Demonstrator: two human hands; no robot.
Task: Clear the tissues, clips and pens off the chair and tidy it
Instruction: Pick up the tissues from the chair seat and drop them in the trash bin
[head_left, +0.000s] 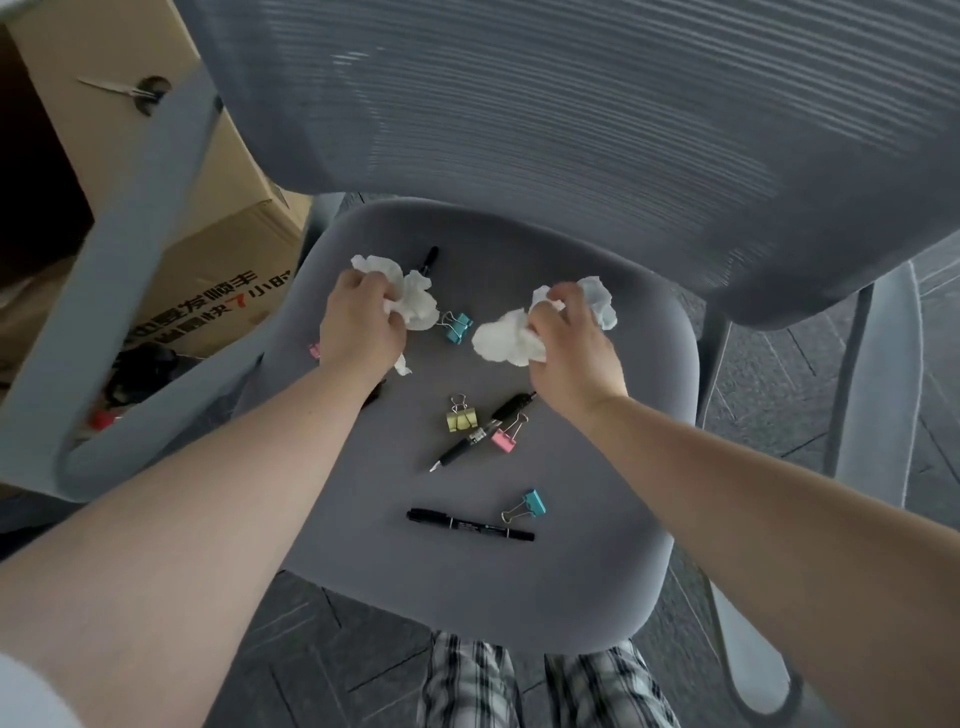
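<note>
The grey padded office chair seat (571, 571) lies below me, its mesh back on the far side; my left hand (358, 327) is clenched on a crumpled white tissue (415, 299) at far left, my right hand (571, 353) on another crumpled white tissue (506, 340) at far right; near them lie a black marker pen (470, 524), a black ballpoint pen (483, 431), then yellow (461, 418), pink (503, 439) and two blue binder clips (532, 503).

Three pens (485, 431), five clips (461, 417), tissues (506, 340).
</note>
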